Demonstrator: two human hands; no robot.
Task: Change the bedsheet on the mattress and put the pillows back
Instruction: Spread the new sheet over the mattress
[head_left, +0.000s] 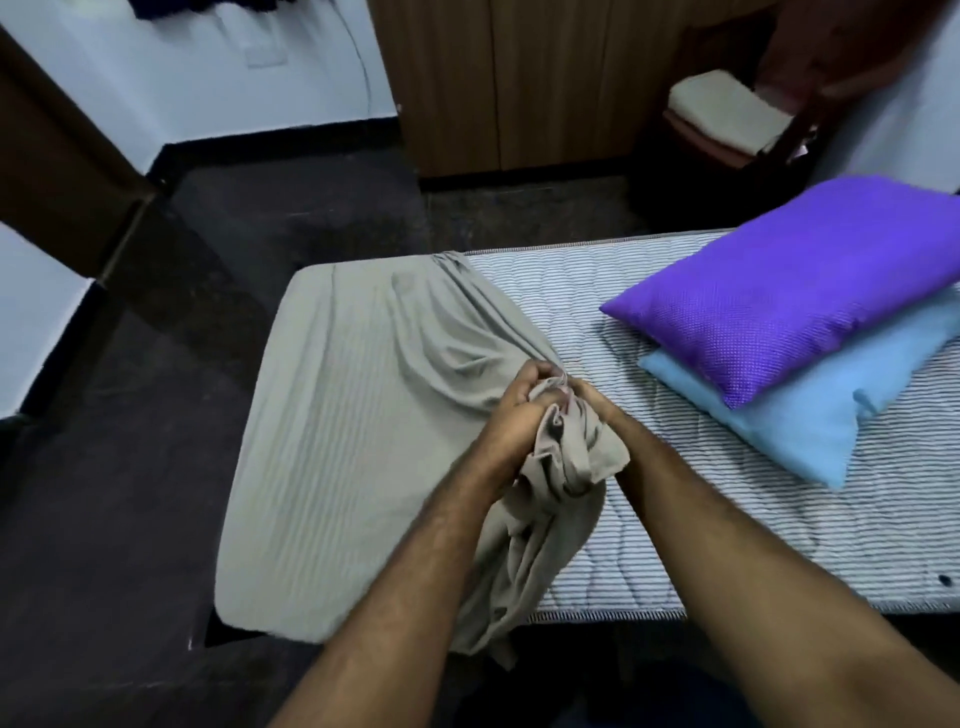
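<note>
Striped mattress, grey bedsheet half-covering, bunched in both hands

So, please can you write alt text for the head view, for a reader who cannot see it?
Both hands, left hand and right hand, grip a bunched grey bedsheet that covers only the left end of a striped mattress. A purple pillow lies on a blue pillow at the right end.

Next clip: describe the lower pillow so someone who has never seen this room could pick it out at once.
Start at the striped mattress, bare on its right half. Two pillows are stacked there. The light blue pillow lies directly on the mattress, partly covered by the purple pillow on top of it.
</note>
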